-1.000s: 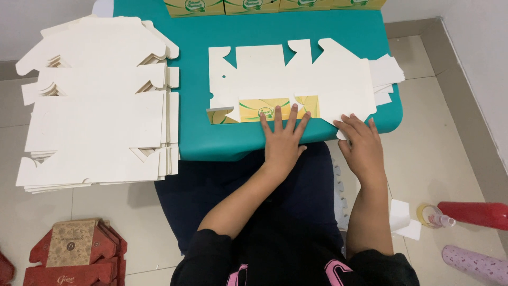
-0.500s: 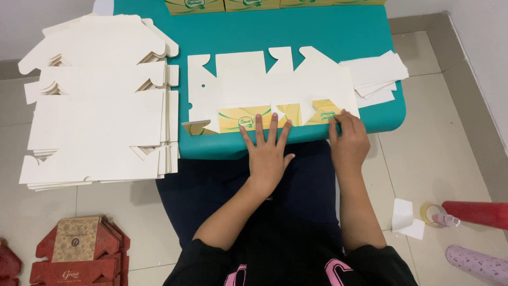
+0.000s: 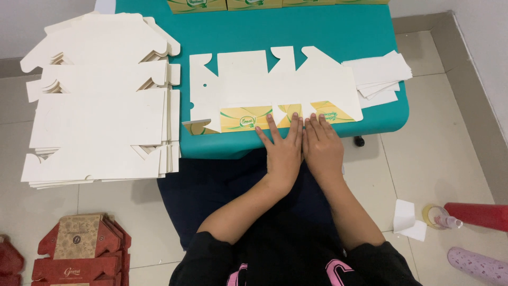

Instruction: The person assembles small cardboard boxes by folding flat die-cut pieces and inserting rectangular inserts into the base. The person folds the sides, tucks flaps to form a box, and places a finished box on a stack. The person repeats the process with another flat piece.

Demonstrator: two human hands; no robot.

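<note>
looks like the creasing step: left hand [image 3: 284,153] and right hand [image 3: 321,149] lie side by side, fingers flat and gripping nothing, pressing the folded yellow flap of the flat carton blank [image 3: 275,87] at the teal worktop's [image 3: 317,32] near edge. next probably needs firm pressure along that fold.

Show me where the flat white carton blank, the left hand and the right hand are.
flat white carton blank [image 3: 275,85], head view, bare white middle panel.
left hand [image 3: 284,153], head view, back of hand.
right hand [image 3: 321,151], head view, back of hand.
</note>
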